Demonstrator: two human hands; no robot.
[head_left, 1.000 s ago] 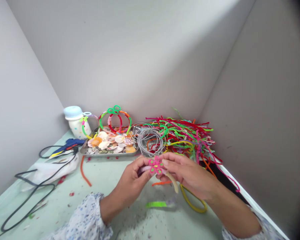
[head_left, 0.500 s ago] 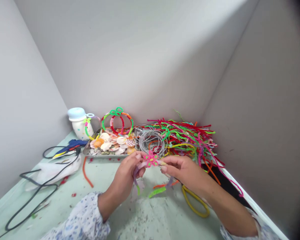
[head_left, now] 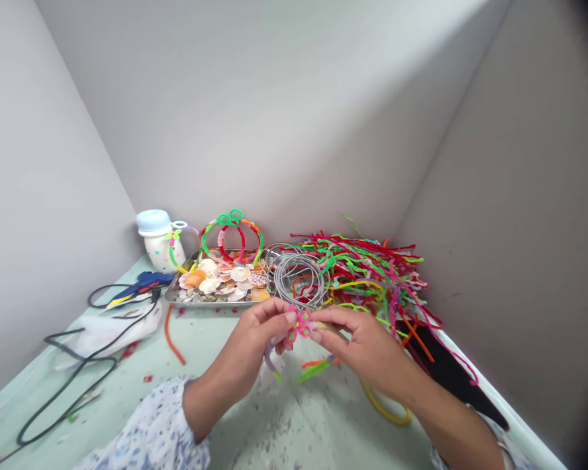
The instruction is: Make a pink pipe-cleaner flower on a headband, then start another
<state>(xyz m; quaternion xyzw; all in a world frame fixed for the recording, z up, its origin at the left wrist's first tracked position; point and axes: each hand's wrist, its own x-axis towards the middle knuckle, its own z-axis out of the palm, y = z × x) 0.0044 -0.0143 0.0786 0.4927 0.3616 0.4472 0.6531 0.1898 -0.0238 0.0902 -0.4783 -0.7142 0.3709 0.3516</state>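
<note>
Head view: left hand point(head_left: 262, 333) and right hand point(head_left: 367, 346), both pinched closed on one pink pipe-cleaner flower point(head_left: 300, 324), fingertips meeting above the middle of the worktop point(head_left: 200, 339). Lavender-and-green band point(head_left: 270, 358) hangs from the flower, beneath the left hand. Yellow ring point(head_left: 387, 411) lies under the right wrist, toward the right edge. Tray of shells point(head_left: 210, 303), grey wire hoops point(head_left: 298, 277) and pipe-cleaner pile point(head_left: 372, 274) line the far edge. Glue gun point(head_left: 140, 284) sits near the left edge.

No writing, brand or number was legible, neither on the pink flower point(head_left: 301, 324) nor on the jar point(head_left: 155, 245) left of the tray point(head_left: 210, 303).
</note>
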